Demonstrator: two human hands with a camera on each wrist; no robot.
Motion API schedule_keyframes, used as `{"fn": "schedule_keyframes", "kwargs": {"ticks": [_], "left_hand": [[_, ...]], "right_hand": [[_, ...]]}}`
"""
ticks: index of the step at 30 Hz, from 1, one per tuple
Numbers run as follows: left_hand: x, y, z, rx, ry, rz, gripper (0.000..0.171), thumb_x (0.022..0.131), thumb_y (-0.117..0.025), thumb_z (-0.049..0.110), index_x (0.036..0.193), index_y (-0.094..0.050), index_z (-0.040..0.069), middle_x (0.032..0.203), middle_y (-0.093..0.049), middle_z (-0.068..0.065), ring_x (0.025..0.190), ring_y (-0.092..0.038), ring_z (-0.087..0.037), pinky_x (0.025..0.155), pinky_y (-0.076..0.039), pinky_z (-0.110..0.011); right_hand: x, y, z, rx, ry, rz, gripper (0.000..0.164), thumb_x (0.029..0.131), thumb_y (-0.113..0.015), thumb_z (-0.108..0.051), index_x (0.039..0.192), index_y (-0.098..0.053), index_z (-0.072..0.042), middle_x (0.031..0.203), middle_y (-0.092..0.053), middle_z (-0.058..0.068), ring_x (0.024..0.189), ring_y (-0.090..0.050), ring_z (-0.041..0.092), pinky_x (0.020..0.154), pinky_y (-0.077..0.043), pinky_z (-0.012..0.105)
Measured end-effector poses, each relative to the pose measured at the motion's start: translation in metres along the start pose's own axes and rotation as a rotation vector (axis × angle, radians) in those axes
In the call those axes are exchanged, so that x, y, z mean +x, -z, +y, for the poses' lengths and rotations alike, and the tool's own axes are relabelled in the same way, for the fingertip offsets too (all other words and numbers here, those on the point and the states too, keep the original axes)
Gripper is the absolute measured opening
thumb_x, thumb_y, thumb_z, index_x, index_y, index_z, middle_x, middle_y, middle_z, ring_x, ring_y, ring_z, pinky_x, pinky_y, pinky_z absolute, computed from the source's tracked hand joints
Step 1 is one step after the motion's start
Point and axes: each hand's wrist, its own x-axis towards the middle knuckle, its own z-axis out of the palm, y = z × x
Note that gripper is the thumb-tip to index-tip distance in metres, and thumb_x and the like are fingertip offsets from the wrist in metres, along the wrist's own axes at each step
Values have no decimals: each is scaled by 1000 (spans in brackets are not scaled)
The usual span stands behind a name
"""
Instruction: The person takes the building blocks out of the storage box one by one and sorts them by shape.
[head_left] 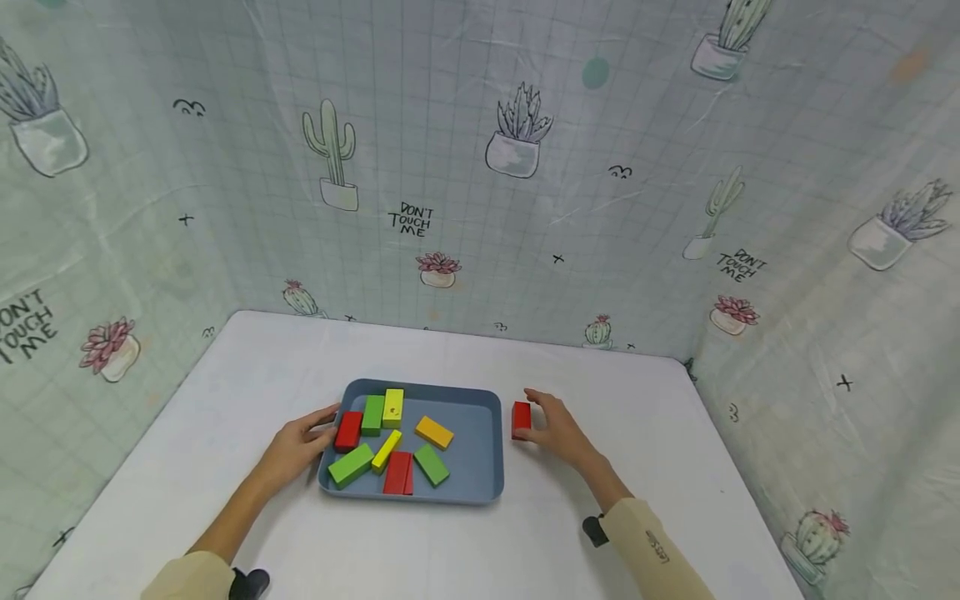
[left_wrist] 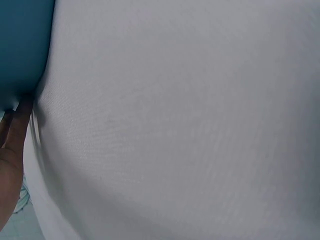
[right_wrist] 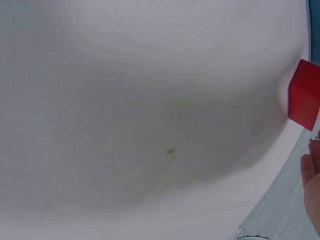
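A blue-grey tray (head_left: 472,483) lies on the table with several blocks in it: red block (head_left: 348,432), green block (head_left: 351,465), yellow block (head_left: 393,408) and orange block (head_left: 434,432) among them. My left hand (head_left: 291,450) touches the tray's left rim with fairly straight fingers, which also meet the tray (left_wrist: 25,45) in the left wrist view. Right of the tray, a separate red block (head_left: 521,419) stands on the table. My right hand (head_left: 557,429) is around it, thumb at its near end and fingers spread past its far end; the right wrist view shows fingers beside the block (right_wrist: 304,95).
The white table (head_left: 600,392) reaches back to a curtain (head_left: 450,167) printed with cacti, which also rises along both sides. Dark straps (head_left: 595,531) sit at both wrists, by beige sleeves (head_left: 648,546).
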Motion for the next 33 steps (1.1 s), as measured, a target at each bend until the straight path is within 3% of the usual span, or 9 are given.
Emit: {"fn": "schedule_keyframes", "kwargs": {"ticks": [10,20,33], "left_hand": [[-4,4,-5,10,-21,1,49,97,-54,20,142,-41,5,136,-45,-25,115,-52,-41,89,-48,-39],[-5,5,-14,6,-51,-10,50,97,-54,21,142,-41,4,135,-46,-25,115,-52,-41,89,-48,-39],[0,10,-13,8,-59,-23,49,97,-54,19,141,-42,3,134,-46,-26,114,-52,-42,88,-49,-38]], "right_hand": [[-2,-8,-33,28,104,-7,72,80,-77,-27,140,-43,-11,133,-50,7,123,-43,26,99,-40,49],[-4,-29,-67,-50,172,-19,71,80,-77,-27,140,-42,-10,134,-50,6,121,-46,24,99,-41,40],[12,-52,-104,-40,146,-102,72,80,-77,-30,140,-43,-8,134,-50,6,121,-47,23,100,-41,38]]}}
